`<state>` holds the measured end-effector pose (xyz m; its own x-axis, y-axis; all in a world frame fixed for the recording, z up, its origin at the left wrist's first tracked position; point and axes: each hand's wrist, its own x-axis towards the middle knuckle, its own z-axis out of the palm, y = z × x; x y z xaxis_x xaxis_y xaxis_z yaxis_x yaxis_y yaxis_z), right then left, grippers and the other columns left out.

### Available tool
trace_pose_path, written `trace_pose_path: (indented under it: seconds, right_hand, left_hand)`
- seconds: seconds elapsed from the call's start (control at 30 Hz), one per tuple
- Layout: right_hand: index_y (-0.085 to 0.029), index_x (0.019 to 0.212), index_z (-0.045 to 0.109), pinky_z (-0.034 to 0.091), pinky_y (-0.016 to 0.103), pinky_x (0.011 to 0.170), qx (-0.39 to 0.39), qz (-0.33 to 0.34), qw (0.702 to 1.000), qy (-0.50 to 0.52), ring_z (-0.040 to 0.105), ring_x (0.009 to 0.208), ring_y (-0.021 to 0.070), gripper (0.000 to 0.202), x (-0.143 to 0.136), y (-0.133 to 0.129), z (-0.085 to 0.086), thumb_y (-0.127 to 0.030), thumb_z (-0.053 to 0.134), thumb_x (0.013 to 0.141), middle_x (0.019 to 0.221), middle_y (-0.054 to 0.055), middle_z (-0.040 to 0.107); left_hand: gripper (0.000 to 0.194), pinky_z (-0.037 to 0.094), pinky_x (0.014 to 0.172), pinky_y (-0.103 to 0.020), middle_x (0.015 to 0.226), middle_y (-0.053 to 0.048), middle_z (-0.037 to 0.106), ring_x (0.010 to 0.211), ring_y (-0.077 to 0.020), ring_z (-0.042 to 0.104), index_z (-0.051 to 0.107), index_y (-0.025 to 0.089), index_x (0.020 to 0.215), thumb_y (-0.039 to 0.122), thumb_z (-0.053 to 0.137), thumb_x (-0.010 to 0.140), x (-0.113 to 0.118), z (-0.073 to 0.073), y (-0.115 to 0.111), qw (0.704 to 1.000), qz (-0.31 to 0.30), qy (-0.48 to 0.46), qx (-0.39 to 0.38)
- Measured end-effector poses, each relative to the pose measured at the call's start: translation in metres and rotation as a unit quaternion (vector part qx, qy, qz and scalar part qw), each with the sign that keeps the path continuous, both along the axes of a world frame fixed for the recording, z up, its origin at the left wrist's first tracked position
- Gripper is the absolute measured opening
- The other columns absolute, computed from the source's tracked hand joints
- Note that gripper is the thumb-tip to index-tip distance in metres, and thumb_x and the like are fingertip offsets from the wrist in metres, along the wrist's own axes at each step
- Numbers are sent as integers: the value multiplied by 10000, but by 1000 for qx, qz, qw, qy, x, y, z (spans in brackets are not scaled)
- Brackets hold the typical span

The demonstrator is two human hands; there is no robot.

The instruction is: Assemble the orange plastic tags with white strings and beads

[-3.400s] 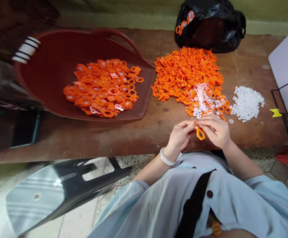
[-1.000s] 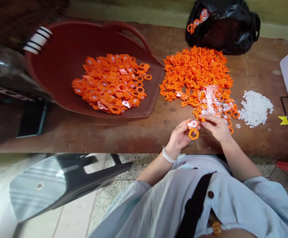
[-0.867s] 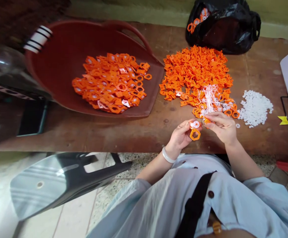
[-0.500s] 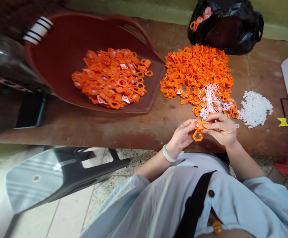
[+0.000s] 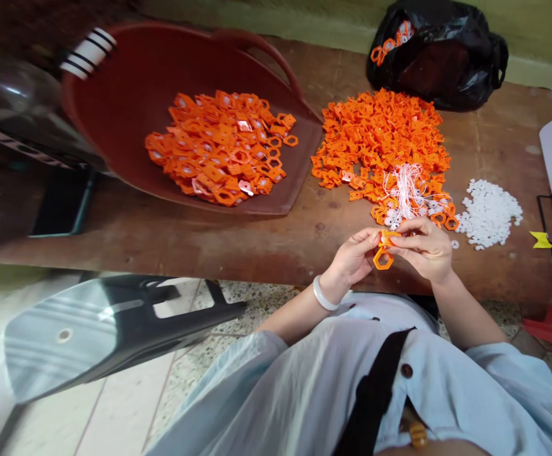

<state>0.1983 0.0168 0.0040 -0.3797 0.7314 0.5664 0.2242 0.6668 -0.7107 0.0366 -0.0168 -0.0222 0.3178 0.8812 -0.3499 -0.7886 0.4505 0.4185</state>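
gripping orange piece [image 5: 387, 239] between left hand [image 5: 356, 254] and right hand [image 5: 422, 249], both pinching | risk: piece could slip | cause: its small size

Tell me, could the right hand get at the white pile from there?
Probably yes: the white pile lies close beside the right hand, and nothing tall seems to stand between. It is pinching an orange piece, though.

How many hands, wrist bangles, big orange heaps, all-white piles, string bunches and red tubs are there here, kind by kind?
Hands: 2 (left hand, right hand, both on an orange piece)
White bangle: 1
Orange heaps: 2 (tub heap, table heap)
White pile: 1
String bunch: 1
Red tub: 1
Total: 8
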Motion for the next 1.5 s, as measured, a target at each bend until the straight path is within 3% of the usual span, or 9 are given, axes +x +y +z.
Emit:
trace_pose_path:
  seconds: [0.37, 0.63, 0.73, 0.83, 1.07, 1.2, 1.3, 1.37, 1.5]
  right_hand:
    - [-327, 1004, 761, 551, 244, 596, 4, 42, 999, -14, 667, 775, 128, 272, 6, 6, -4, -148, 736, 800, 924, 19, 678]
    - [-291, 984, 733, 562, 320, 764, -19, 1, 999, -38, 650, 868, 162, 191, 2, 0, -24, -205, 729, 814, 962, 35, 666]
    - [-280, 1165, 642, 569, 329, 757, -159, -4, 986, 41, 662, 858, 170, 433, -1, -5, -27, -367, 782, 765, 1018, 46, 675]
    - [-238, 1086, 663, 566, 319, 751, -232, 21, 970, 63, 676, 840, 171, 389, -4, -8, -23, -452, 755, 775, 980, 53, 709]
    - [-228, 883, 709, 534, 298, 682, -114, 40, 990, 69, 656, 717, 151, 150, -4, -13, 0, -330, 765, 787, 808, 26, 721]
    - [-229, 851, 716, 516, 293, 670, -148, 38, 984, 90, 644, 699, 145, 154, -4, -17, 0, -299, 799, 742, 785, 19, 716]
    - [-221, 766, 692, 499, 278, 659, -287, 0, 947, 143, 612, 664, 126, 183, -8, -15, -10, -322, 825, 692, 732, -8, 691]
    - [-206, 671, 645, 488, 259, 632, -411, -17, 888, 207, 583, 617, 108, 239, -11, -10, -19, -372, 818, 676, 667, -28, 653]
    - [-191, 652, 637, 490, 245, 614, -561, -1, 772, 299, 576, 610, 107, 261, -13, -3, -30, -394, 801, 639, 645, -32, 629]
  left_hand:
    - [261, 491, 556, -216, 682, -7, 661, 584, -105, 605, 667, 128, 736, 312, 839, 667, -4, -1, 1, 999, 4, 49, 5]
    - [415, 501, 593, -208, 756, -38, 721, 621, -108, 645, 688, 127, 897, 402, 851, 634, -5, -3, 0, 971, 33, 215, 94]
    - [343, 534, 700, -237, 858, -41, 732, 754, -128, 681, 682, 160, 919, 385, 814, 697, -6, -2, -3, 945, 77, 276, 157]
    - [274, 533, 831, -284, 939, -51, 718, 894, -155, 680, 704, 186, 921, 361, 795, 730, -7, -2, -6, 896, 118, 349, 248]
    - [243, 492, 740, -274, 878, -51, 671, 809, -145, 628, 690, 197, 1002, 345, 724, 812, -9, 0, -20, 782, 180, 461, 380]
    - [242, 490, 729, -272, 859, -40, 672, 789, -141, 623, 688, 200, 988, 358, 726, 809, -8, 3, -21, 770, 183, 471, 391]
    - [272, 514, 724, -267, 915, -57, 695, 795, -140, 648, 679, 189, 1004, 388, 707, 821, -6, 1, -17, 833, 128, 433, 318]
    - [372, 536, 725, -275, 944, -65, 704, 809, -148, 666, 655, 190, 1085, 428, 715, 805, -5, -2, -13, 876, 79, 383, 281]
    - [451, 547, 777, -288, 960, -60, 695, 848, -151, 664, 640, 202, 1155, 418, 746, 774, -5, -8, -10, 876, 63, 387, 280]
